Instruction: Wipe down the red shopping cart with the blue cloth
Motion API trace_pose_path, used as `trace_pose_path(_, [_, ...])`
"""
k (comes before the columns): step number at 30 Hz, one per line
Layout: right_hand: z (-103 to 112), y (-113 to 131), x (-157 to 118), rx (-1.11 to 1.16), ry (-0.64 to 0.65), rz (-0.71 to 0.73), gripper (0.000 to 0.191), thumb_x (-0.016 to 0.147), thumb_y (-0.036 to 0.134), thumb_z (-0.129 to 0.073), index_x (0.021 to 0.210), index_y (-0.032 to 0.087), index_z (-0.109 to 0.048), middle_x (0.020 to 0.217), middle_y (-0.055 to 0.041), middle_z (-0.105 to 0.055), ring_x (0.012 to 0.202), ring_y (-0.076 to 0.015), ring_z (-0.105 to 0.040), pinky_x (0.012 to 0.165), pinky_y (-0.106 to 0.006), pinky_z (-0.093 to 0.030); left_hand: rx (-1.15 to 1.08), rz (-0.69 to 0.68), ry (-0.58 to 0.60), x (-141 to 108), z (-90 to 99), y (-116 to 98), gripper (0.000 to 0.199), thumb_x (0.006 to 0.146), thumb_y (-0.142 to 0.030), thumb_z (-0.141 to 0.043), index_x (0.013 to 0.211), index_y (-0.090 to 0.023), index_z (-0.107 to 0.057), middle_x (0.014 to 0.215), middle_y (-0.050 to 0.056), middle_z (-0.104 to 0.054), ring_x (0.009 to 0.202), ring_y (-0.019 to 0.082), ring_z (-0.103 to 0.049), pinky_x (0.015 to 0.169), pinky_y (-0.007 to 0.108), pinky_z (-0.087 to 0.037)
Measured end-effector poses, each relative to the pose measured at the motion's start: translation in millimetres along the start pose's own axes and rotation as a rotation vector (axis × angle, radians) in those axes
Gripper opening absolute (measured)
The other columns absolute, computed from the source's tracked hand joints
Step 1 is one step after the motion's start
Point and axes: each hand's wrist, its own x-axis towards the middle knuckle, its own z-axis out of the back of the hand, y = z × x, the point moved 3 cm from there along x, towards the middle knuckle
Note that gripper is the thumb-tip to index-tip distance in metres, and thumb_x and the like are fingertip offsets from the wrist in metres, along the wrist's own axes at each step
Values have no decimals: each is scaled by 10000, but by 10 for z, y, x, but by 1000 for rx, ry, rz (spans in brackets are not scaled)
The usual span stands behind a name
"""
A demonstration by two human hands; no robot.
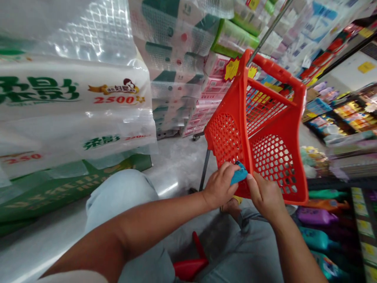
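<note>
A red plastic shopping cart (245, 137) with holed side panels stands tilted in my view, just beyond my hands. In my left hand (221, 185) is a small blue cloth (240, 173), pinched between the fingers and lying against the cart's near edge. Close beside it, my right hand (267, 198) grips that same edge, its thumb near the cloth and its other fingers mostly hidden. Both of my forearms reach in from below.
Large wrapped tissue packs (76, 98) are stacked at the left. Pink and green packs (235, 37) continue behind the cart. Bottles (316, 216) line a shelf at the right. A red plastic object (191, 268) is between my legs on the grey floor (176, 157).
</note>
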Motion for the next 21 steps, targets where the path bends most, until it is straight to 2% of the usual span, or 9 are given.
trace_pose_path(2, [13, -34, -34, 26, -8, 8, 481, 1011, 488, -305, 793, 181, -604, 533, -16, -542, 467, -140, -489, 507, -258, -236, 9, -5, 7, 10, -6, -37, 448, 823, -145, -544, 1252, -245, -462, 1265, 72, -546, 1227, 223, -549, 1082, 398, -472])
trace_pose_path(6, [50, -54, -112, 97, -21, -3, 483, 1002, 504, -321, 750, 191, -587, 514, -4, -515, 473, -146, -482, 531, -275, -245, 36, 183, -74, 37, 24, -1, 379, 877, -176, -487, 1251, -217, -439, 1233, 98, -566, 1171, 245, -588, 1041, 454, -496])
trace_pose_path(7, [59, -57, -135, 131, -11, -16, 489, 1001, 515, -321, 746, 193, -586, 523, -4, -521, 482, -149, -483, 538, -278, -252, 40, 163, -67, 31, 27, -25, 382, 880, -183, -490, 1257, -218, -439, 1231, 97, -568, 1170, 246, -590, 1033, 452, -501])
trace_pose_path(11, [83, -57, -165, 330, 53, -139, 543, 1011, 555, -287, 712, 205, -576, 601, -31, -590, 575, -171, -537, 572, -287, -316, 76, -64, 37, -2, 26, -159, 446, 844, -189, -566, 1270, -266, -458, 1255, 64, -559, 1183, 235, -587, 1022, 406, -512])
trace_pose_path(12, [89, -48, -141, 365, 45, -181, 564, 1013, 568, -270, 695, 209, -566, 605, -38, -593, 606, -180, -552, 581, -288, -332, 80, -65, 39, 8, 28, -156, 450, 837, -184, -575, 1264, -271, -462, 1254, 58, -558, 1179, 232, -588, 1024, 403, -511])
trace_pose_path(17, [108, 64, 106, 361, -96, -287, 599, 1001, 627, -215, 703, 219, -536, 650, -59, -610, 670, -194, -562, 597, -293, -355, 71, 226, -117, 109, 28, -15, 375, 878, -173, -502, 1241, -245, -438, 1224, 78, -563, 1148, 229, -594, 1019, 426, -508])
trace_pose_path(19, [107, 103, 166, 327, -119, -283, 576, 997, 629, -226, 727, 222, -531, 650, -52, -603, 628, -185, -541, 577, -292, -339, 86, 173, -94, 122, 10, -57, 386, 884, -193, -512, 1259, -242, -433, 1238, 83, -558, 1153, 232, -594, 1009, 414, -514])
trace_pose_path(21, [106, 124, 174, 328, -114, -272, 546, 999, 614, -239, 722, 228, -509, 617, -32, -571, 582, -171, -511, 560, -288, -323, 122, 9, -11, 122, 2, -144, 424, 875, -223, -557, 1282, -250, -439, 1261, 78, -553, 1151, 233, -602, 990, 386, -525])
